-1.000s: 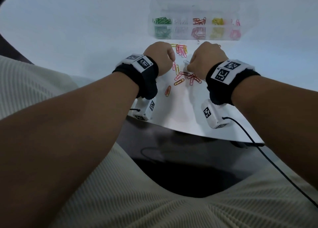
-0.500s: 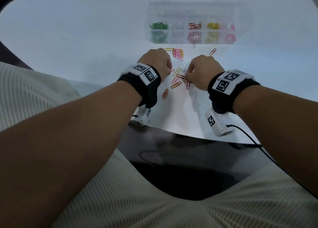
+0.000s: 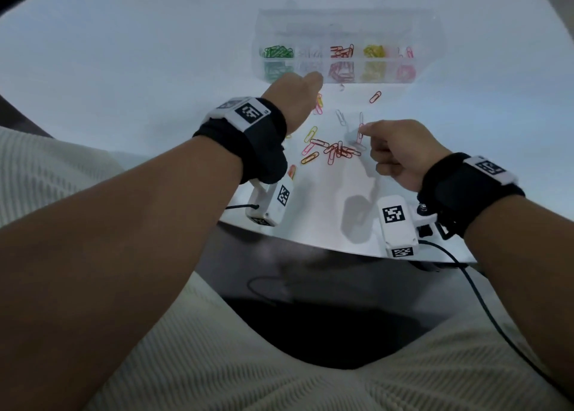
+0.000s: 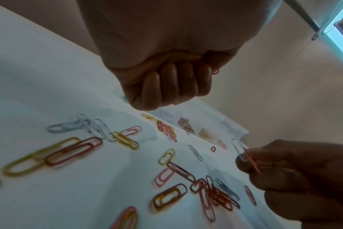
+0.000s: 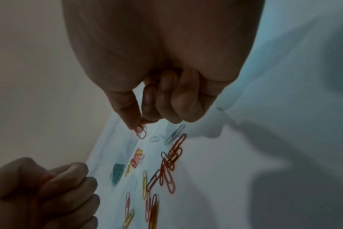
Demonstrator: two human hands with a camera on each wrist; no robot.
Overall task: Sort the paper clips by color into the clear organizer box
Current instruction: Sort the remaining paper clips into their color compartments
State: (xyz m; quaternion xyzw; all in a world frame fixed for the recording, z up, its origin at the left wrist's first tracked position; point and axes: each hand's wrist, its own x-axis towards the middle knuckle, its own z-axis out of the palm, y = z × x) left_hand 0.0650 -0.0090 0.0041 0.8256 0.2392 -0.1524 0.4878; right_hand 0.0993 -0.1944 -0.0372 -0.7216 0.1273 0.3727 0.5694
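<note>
Pink and clear paper clips (image 4: 243, 156) sit pinched together in the right hand (image 3: 400, 149) above the pile (image 3: 338, 151) mid-surface. The left hand (image 3: 295, 100), fist curled around a reddish clip (image 4: 215, 71), nears the clear organizer box (image 3: 341, 78) at the far edge. Risk: two colours in one grip may drop into one compartment.

Clear organizer box (image 3: 348, 31) holds green clips (image 3: 278, 52) at its left end, then white, red (image 3: 341, 52), yellow (image 3: 374, 51), pink (image 3: 409, 52); nearer than it, loose clips (image 3: 337, 150) red, pink, yellow, white on white table (image 3: 124, 69); black wristbands (image 3: 264, 143) with black-and-white square markers
</note>
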